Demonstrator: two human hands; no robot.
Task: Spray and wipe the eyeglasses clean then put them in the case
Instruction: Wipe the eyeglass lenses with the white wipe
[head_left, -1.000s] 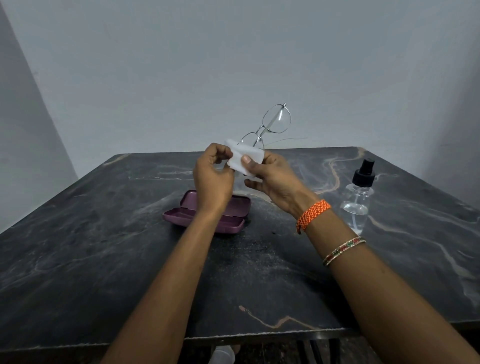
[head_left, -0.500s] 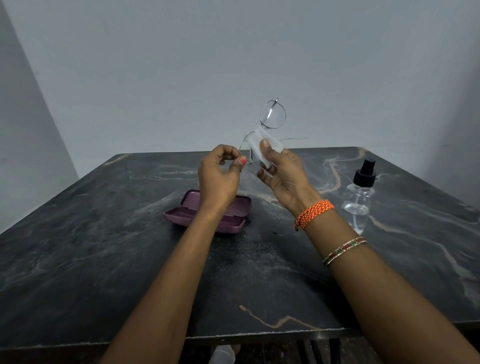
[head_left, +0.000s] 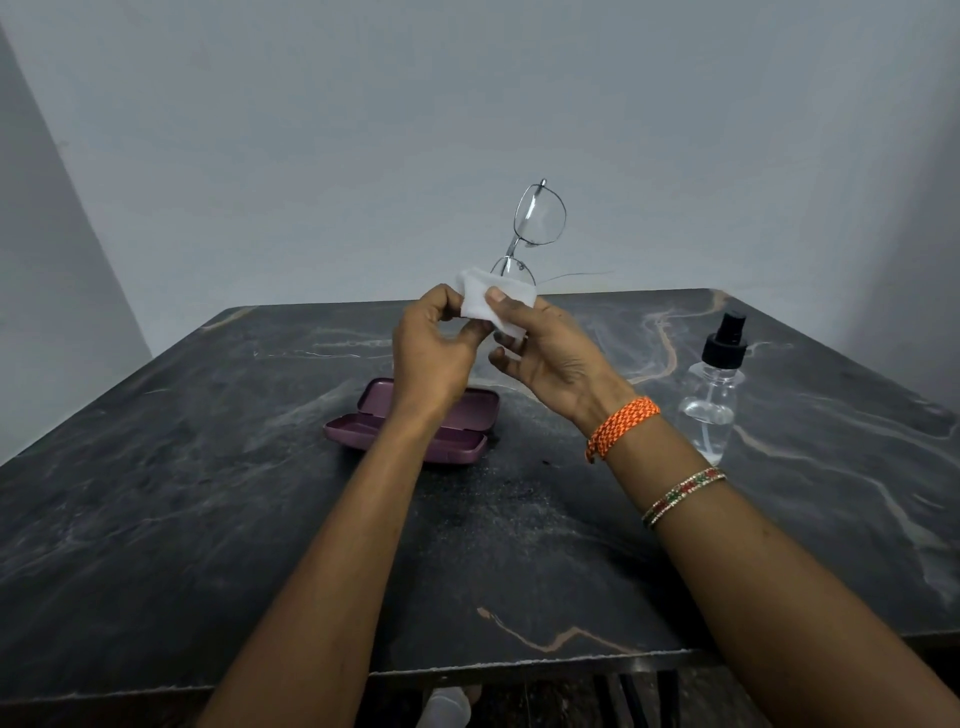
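Thin metal-framed eyeglasses (head_left: 539, 218) stand on end in the air above the table's middle, one lens up and clear, the lower lens partly wrapped in a white cloth (head_left: 493, 304). My left hand (head_left: 434, 353) pinches the lower end of the frame at the cloth's left edge. My right hand (head_left: 545, 348) presses the cloth onto the lower lens with the thumb on top. An open maroon glasses case (head_left: 472, 447) lies on the table below my left wrist, which hides part of it. A clear spray bottle (head_left: 714, 395) with a black nozzle stands upright at the right.
The dark marbled table (head_left: 208, 493) fills the view, its front edge near the bottom. Grey walls stand behind and to the left. Something white sits on the floor under the front edge.
The cloth has slid back down the lower lens toward my left hand, and the glasses have turned slightly. Case and bottle have not moved.
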